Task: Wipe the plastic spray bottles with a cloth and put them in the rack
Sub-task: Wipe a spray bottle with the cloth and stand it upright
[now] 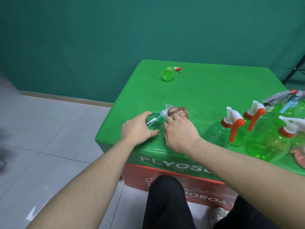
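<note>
So my worktop (pixel 206 90) is really just a big box with a bright green cover on top and a red lower half — white lettering runs along the front edge, though part of it is blocked so I can't read it all. Behind it there's a dark teal wall (pixel 99 38) with a tan baseboard (pixel 66 98). Pale grey floor tiles (pixel 41 129) off to my left, my black trousers (pixel 166 204) and one light sneaker (pixel 217 215) down below, and a black metal stand (pixel 295 70) at the far right edge.
</note>
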A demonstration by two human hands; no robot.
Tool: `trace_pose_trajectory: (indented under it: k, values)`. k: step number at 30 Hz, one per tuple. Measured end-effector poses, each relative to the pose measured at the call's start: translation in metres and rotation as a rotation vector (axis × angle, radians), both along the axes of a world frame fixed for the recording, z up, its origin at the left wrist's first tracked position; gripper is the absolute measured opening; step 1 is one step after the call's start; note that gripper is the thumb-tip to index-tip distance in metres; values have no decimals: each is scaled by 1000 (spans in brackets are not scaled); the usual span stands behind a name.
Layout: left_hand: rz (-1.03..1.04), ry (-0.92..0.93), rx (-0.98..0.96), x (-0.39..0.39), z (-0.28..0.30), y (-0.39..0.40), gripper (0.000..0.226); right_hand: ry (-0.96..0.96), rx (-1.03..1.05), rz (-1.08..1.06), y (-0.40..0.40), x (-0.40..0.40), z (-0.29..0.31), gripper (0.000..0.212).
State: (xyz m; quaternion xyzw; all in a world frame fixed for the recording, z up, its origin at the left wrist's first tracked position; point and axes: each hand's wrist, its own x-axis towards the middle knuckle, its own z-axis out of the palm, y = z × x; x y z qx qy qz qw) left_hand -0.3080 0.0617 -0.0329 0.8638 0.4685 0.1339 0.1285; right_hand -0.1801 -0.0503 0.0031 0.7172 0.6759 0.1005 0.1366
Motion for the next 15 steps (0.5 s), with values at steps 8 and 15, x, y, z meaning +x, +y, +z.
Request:
trace_pose_trajectory:
  k: [8,15]
  values:
    - [18,61,-65,8,5,5,76,105,49,66,-9,-3,-14,36]
    - [150,-86,-214,4,5,17,82,341,202,70,-19,10,-34,45]
